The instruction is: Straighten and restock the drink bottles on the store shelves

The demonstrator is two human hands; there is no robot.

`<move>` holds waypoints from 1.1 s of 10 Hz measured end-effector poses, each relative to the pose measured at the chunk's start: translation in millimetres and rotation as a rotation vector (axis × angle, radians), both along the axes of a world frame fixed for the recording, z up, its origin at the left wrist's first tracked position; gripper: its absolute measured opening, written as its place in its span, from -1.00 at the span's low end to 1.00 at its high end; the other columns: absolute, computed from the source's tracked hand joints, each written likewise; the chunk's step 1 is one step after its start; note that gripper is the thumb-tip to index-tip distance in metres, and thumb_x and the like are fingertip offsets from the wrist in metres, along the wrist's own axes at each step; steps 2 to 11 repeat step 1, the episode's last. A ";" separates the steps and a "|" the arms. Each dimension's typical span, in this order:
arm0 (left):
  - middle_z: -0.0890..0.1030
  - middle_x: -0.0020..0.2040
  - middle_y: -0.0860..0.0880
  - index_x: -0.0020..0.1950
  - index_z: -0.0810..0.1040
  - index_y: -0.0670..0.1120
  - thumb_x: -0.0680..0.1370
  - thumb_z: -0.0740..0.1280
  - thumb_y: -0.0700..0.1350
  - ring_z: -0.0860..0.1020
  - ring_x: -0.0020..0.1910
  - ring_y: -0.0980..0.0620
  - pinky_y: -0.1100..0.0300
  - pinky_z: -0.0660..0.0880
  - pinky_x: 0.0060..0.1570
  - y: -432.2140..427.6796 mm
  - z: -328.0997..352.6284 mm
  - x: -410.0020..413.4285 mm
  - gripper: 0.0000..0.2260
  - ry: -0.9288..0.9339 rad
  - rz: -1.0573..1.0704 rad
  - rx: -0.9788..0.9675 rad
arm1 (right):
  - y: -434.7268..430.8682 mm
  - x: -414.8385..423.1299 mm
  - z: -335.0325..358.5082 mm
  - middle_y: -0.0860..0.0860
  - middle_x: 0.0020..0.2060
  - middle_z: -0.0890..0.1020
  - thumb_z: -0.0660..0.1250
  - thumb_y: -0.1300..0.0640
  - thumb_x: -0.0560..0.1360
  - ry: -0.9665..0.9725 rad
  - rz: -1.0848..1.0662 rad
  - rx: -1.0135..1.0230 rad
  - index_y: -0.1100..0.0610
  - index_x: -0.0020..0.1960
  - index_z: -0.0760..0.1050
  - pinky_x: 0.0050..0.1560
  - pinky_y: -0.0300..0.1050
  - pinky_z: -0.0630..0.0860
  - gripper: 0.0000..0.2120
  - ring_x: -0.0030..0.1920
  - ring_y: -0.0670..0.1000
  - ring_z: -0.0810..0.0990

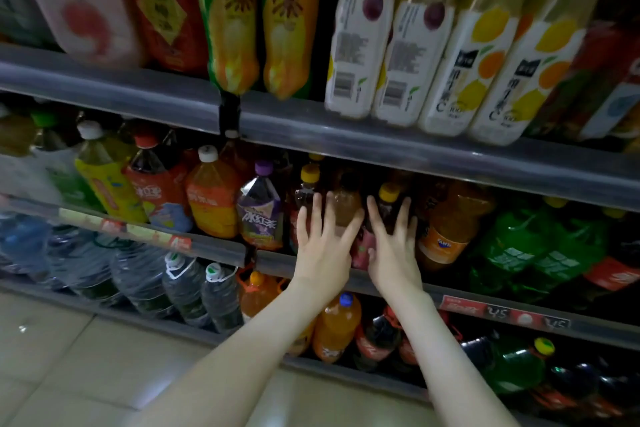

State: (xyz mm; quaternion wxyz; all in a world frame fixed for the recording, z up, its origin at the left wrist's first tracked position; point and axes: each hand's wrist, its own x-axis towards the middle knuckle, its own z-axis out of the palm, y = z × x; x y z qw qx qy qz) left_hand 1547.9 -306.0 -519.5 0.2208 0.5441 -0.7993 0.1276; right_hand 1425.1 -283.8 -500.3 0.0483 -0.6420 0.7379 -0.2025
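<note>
Head view: left hand (322,250) and right hand (393,253) lay with straight, spread fingers against a brown pink-labelled bottle (346,206) at the front of the middle shelf (273,262), beside the Fanta bottle (446,229). Neither hand gripped anything, which suggested they were pushing the bottle square with its row.

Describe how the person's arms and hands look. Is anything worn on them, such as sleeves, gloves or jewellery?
Both arms are bare as far as the picture shows: no sleeve covers the left forearm or the right forearm. The left hand and the right hand wear no gloves, and no ring, watch or bracelet is visible. The dim light hides finer details such as the nails.
</note>
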 end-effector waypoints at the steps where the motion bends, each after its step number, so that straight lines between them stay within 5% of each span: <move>1: 0.38 0.39 -0.27 0.39 0.41 -0.02 0.38 0.42 -0.12 0.33 0.39 -0.29 -0.17 0.23 0.37 24.5 36.3 10.8 -0.43 0.028 -0.077 0.234 | 37.9 10.4 35.1 0.02 0.55 -0.21 0.19 0.27 0.58 -0.183 0.006 0.080 -0.25 0.52 -0.20 0.41 0.00 0.26 -0.21 0.55 0.13 -0.14; 11: 0.38 0.39 -0.27 0.39 0.41 -0.02 0.38 0.42 -0.12 0.33 0.39 -0.29 -0.17 0.23 0.37 24.5 36.3 10.8 -0.43 0.028 -0.077 0.234 | 37.9 10.4 35.1 0.02 0.55 -0.21 0.19 0.27 0.58 -0.183 0.006 0.080 -0.25 0.52 -0.20 0.41 0.00 0.26 -0.21 0.55 0.13 -0.14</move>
